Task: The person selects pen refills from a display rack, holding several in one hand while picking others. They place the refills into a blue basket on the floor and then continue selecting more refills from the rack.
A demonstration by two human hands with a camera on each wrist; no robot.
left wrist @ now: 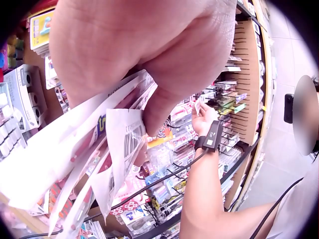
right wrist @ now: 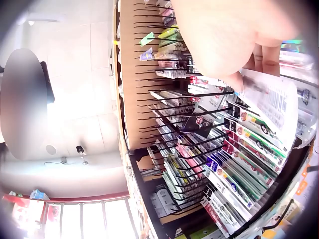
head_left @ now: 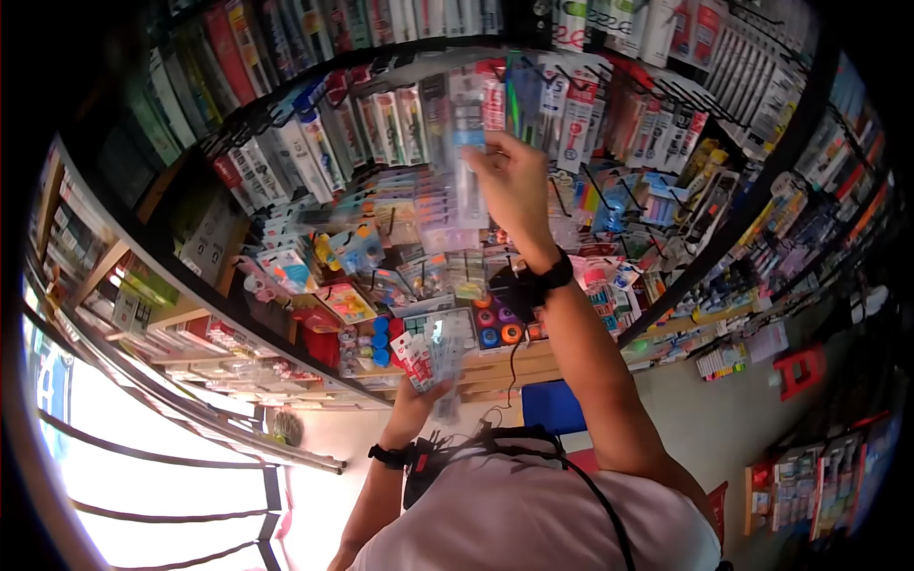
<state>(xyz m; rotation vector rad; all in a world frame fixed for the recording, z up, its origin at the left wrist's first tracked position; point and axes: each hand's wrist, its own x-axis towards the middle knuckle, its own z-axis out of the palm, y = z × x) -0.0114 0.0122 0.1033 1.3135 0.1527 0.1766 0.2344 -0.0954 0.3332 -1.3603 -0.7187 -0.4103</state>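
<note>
In the head view my raised right hand (head_left: 516,181) pinches a clear, flat plastic packet with a blue band (head_left: 468,114) in front of the packed hooks. The right wrist view shows the barcode side of this packet (right wrist: 276,102), close beside a row of hanging packets (right wrist: 249,144). Lower down, my left hand (head_left: 419,398) grips a fanned bundle of flat packets (head_left: 419,357), some with red and white labels. White backs and a barcode show on that bundle (left wrist: 124,134) in the left wrist view, with the thumb laid against it.
Black display hooks (right wrist: 219,93) jut out from the rack, many full of packets. Below them are small boxed goods and orange and purple round items (head_left: 509,333). A cable (left wrist: 164,175) runs between the wrists. A blue stool (head_left: 552,407) stands on the floor.
</note>
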